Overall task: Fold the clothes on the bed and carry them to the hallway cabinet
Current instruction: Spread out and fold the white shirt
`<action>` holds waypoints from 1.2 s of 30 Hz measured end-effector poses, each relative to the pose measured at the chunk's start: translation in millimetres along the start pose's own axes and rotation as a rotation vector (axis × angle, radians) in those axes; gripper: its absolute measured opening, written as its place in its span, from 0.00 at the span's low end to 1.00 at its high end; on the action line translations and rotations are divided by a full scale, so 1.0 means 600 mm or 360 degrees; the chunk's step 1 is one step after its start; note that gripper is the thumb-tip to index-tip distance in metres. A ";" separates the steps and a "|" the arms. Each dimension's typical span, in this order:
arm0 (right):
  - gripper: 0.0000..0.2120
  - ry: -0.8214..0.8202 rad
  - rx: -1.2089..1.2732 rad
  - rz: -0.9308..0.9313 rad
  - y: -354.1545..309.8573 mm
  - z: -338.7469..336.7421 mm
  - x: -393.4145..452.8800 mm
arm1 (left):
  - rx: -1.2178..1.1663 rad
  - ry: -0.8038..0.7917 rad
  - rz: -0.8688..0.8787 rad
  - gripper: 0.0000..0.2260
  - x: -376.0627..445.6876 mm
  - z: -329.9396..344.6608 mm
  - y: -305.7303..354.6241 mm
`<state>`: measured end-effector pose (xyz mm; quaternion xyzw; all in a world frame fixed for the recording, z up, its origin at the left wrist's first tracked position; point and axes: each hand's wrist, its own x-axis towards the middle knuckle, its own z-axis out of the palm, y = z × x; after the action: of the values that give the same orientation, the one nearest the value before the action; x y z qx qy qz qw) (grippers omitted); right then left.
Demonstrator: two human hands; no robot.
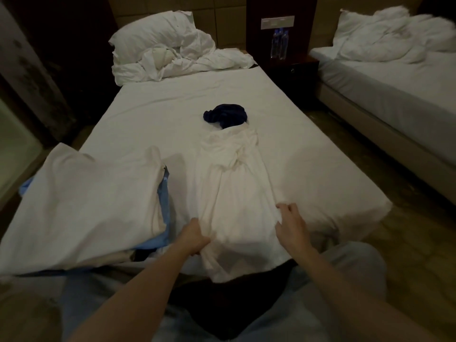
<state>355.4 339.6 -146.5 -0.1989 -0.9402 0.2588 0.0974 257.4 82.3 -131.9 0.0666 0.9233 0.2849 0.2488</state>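
A white shirt [234, 188] lies lengthwise on the bed [153, 114], folded into a narrow strip, its near end hanging over the foot edge. My left hand [195, 236] grips the strip's left edge near the bottom. My right hand [291, 224] pinches its right edge with curled fingers. A crumpled dark blue garment [225, 116] sits just beyond the shirt's far end. To the left lies a stack of folded clothes, a white garment [91, 203] on top of a light blue one [164, 193].
A rumpled white duvet and pillow [170, 48] are heaped at the bed's head. A dark nightstand [291, 67] with two water bottles [278, 44] stands to the right, then a second bed [394, 77]. Floor runs between the beds.
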 end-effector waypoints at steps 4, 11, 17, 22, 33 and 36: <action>0.19 -0.0219 0.0035 -0.0284 -0.026 0.020 -0.015 | 0.0041 -0.0171 0.0053 0.15 -0.015 0.004 0.039; 0.27 -0.0323 -0.0126 -0.0662 0.034 0.019 -0.019 | 0.0790 0.0100 0.0846 0.05 0.011 -0.005 -0.005; 0.29 -0.0541 -0.0805 -0.1157 0.068 0.008 0.000 | 0.1533 0.0195 0.1677 0.28 0.045 0.013 -0.066; 0.24 -0.0613 -0.1100 -0.1133 0.044 0.011 0.018 | 0.1566 0.0208 0.1671 0.31 0.049 0.035 -0.052; 0.16 -0.0393 -0.0669 -0.0801 0.028 0.035 0.063 | 0.0365 0.0076 0.0783 0.16 0.069 0.029 0.020; 0.16 -0.0404 -0.0161 -0.0353 -0.012 0.006 0.100 | -0.0550 0.0188 0.0341 0.14 0.080 -0.010 0.051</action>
<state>297.9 358.0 -141.1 -0.0644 -0.9729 0.2219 -0.0043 212.4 117.3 -130.7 0.1040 0.8613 0.4674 0.1701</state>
